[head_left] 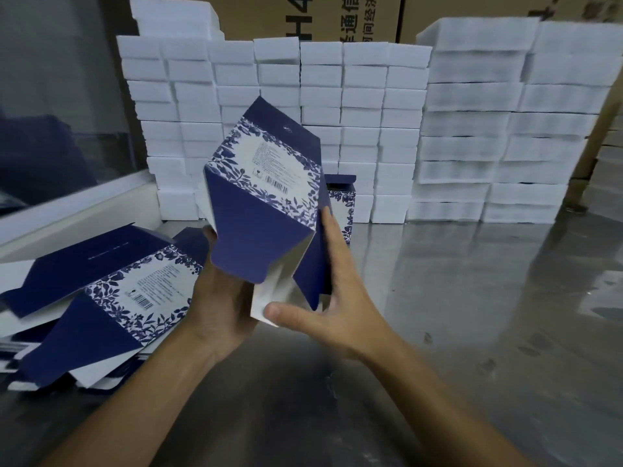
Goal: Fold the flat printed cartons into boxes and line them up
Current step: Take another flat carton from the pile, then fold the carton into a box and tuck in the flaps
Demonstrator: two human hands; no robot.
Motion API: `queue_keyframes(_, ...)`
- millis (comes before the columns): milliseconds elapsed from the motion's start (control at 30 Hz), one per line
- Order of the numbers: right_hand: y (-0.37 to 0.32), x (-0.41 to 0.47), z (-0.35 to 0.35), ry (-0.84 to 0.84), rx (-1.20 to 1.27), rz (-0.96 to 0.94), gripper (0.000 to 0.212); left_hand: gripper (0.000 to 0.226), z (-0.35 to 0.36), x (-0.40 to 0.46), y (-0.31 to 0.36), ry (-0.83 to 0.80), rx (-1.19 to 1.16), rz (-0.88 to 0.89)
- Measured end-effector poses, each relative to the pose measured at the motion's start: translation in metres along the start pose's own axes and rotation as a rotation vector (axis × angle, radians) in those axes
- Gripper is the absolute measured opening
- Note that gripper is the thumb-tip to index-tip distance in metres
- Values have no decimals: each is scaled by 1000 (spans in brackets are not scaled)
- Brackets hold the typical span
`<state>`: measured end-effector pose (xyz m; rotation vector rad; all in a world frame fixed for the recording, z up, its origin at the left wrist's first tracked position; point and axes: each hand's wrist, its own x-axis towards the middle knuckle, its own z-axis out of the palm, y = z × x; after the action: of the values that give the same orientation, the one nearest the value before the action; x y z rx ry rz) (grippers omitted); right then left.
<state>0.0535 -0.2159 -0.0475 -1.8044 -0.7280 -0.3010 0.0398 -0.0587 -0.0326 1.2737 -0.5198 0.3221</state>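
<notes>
While left hand (220, 298) grips half-opened carton (259, 193), right hand (332, 291) presses flap, fingers straight (thumb underneath).

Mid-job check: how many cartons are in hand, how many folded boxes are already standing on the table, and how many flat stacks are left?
Carton in hand, half opened, held by left hand and right hand: 1
Folded box standing behind it: 1 visible
Stack of flat cartons: 1; sheets uncountable
Total: 3

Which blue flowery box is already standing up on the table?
The folded box by the white foam stacks, behind the held carton. The others lie flat in the pile.
</notes>
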Motion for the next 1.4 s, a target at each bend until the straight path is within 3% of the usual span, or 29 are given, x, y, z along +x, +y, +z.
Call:
queue_keyframes(33, 1, 2, 0, 15, 27, -5, 122, 75, -3, 2, 1, -51, -18, 3)
queue_keyframes(100, 5, 5, 0, 82, 52, -48, 107, 45, -4, 2, 0, -85, -16, -11)
queue_keyframes(133, 7, 6, -1, 123, 63, -79, 93, 48, -2, 3, 4, -89, -19, -36)
queue_keyframes(200, 7, 7, -2, 206, 91, -89, 70, 95, -6, 5, 3, -114, 47, -49)
queue_keyframes(267, 5, 6, -2, 274, 170, -25, 66, 102, -8, 7, 1, -99, 160, -18)
queue_keyframes(367, 4, 6, -5, 338, 231, 12, 60, 83, -9, 5, -6, -44, 294, 22)
queue_keyframes(467, 5, 9, -13, 426, 342, 55, 29, 64, -10, 3, -6, 101, 187, 22)
queue_keyframes(633, 2, 10, -22, 613, 382, 45, 32, 21, -10, 0, 1, 279, 541, 248)
queue_keyframes(800, -2, 10, -27, 690, 344, -2, 40, 26, -8, -5, -1, 265, 807, 442)
queue_keyframes(900, -5, 9, -28, 714, 307, 22, 49, 46, -7, -5, -3, 321, 779, 397)
queue_keyframes(1033, -2, 9, -26, 704, 289, 52, 69, 63, -7, -3, -7, 389, 621, 207)
queue_keyframes(1100, 3, 12, -28, 730, 294, 89, 57, 67, -10, 0, -9, 417, 568, 133)
queue_keyframes(1200, 11, 13, -34, 771, 380, 138, 13, 69, -16, 4, -16, 399, 555, 39)
queue_keyframes(1300, 18, 14, -37, 776, 374, 171, 16, 58, -21, 6, -28, 414, 508, -69)
queue_keyframes(1400, 23, 16, -37, 700, 541, 287, 16, 51, -24, 9, -40, 493, 391, -222)
